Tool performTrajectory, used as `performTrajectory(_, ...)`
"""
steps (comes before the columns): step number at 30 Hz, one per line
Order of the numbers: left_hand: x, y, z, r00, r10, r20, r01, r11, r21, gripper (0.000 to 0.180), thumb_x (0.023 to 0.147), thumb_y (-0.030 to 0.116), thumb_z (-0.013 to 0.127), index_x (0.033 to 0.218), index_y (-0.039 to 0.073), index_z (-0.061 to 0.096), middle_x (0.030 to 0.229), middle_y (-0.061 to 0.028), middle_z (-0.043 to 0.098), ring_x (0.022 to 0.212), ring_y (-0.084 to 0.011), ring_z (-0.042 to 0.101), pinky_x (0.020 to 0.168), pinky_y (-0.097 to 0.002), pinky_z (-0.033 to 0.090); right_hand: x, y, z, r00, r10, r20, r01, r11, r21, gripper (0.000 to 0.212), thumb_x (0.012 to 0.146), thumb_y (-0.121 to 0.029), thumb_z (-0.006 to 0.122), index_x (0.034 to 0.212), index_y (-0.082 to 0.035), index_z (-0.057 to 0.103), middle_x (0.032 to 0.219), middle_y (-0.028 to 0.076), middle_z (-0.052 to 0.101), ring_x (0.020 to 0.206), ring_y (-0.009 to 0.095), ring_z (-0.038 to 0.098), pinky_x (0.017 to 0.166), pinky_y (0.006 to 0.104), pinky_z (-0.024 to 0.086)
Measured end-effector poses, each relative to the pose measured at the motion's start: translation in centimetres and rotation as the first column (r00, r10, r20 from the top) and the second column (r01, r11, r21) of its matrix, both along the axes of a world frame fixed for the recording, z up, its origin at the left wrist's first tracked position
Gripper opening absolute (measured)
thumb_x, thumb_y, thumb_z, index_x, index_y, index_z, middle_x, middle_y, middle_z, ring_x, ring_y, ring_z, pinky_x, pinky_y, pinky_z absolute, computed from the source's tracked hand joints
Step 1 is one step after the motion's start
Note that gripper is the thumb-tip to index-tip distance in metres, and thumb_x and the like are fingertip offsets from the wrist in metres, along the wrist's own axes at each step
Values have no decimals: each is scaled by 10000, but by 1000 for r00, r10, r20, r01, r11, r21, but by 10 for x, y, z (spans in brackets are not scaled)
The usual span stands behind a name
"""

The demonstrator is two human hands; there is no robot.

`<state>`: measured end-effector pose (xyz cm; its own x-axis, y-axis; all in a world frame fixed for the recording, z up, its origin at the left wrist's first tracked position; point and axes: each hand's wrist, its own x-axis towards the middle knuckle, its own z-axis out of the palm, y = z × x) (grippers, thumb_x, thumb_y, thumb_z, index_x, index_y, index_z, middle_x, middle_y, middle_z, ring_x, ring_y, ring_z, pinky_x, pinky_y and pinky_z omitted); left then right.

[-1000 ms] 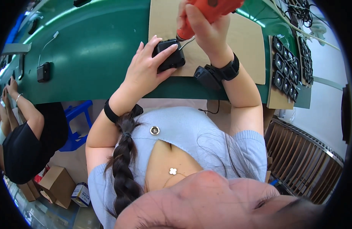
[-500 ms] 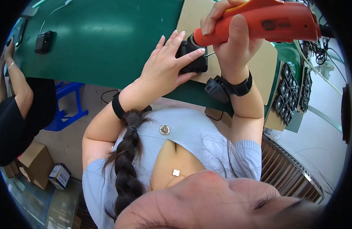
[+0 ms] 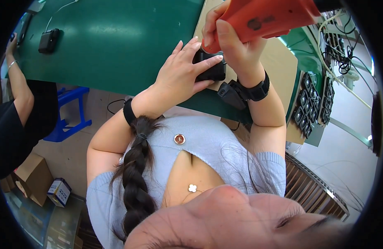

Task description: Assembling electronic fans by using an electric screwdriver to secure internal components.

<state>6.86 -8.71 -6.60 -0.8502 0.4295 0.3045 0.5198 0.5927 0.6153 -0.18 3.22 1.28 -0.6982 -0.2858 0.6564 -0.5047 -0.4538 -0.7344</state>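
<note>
Red power driver (image 3: 282, 18): I have my right hand (image 3: 243, 54) wrapped around its body, its nose at the black device (image 3: 214, 73).
Black device: at the brown board's (image 3: 280, 62) left edge, on the green worktop (image 3: 104, 50).
Left hand (image 3: 179, 68): I grip the black device, fingers spread over it.

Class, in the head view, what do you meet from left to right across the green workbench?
Co-worker's bare hand, small black boxy device, the person's bare left hand, their bare right hand gripping a red power tool, rows of squarish black units.
</note>
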Motion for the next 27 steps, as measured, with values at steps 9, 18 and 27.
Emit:
performTrajectory(9, -1, 5, -1, 999, -4, -38, 5, 1000, 29, 584, 766, 337, 762, 1317, 296, 573, 1356, -198, 437, 1322, -341, 405, 1096, -523, 336, 4, 5, 8, 980, -111, 165, 69, 969, 238, 619, 793, 6, 690, 1312, -40, 355, 969, 73, 555, 786, 136, 583, 662, 251, 492)
performTrajectory(18, 0, 10, -3, 998, 1, -63, -1, 1000, 3, 589, 753, 328, 772, 1307, 275, 577, 1318, -194, 451, 1301, -356, 425, 1084, -527, 350, 12, 7, 11, 969, -245, 42, 216, 916, 338, 567, 814, -12, 673, 1298, -32, 379, 950, 84, 566, 777, 132, 589, 644, 251, 488)
performTrajectory(27, 1, 13, 2, 996, 26, -88, -26, 1000, 4, 615, 723, 279, 800, 1297, 270, 580, 1271, -166, 464, 1280, -379, 439, 1050, -567, 370, 50, 74, 27, 879, -463, 109, 457, 886, 80, 391, 944, -376, 564, 1178, -65, 528, 976, 150, 631, 615, 179, 555, 585, 347, 466)
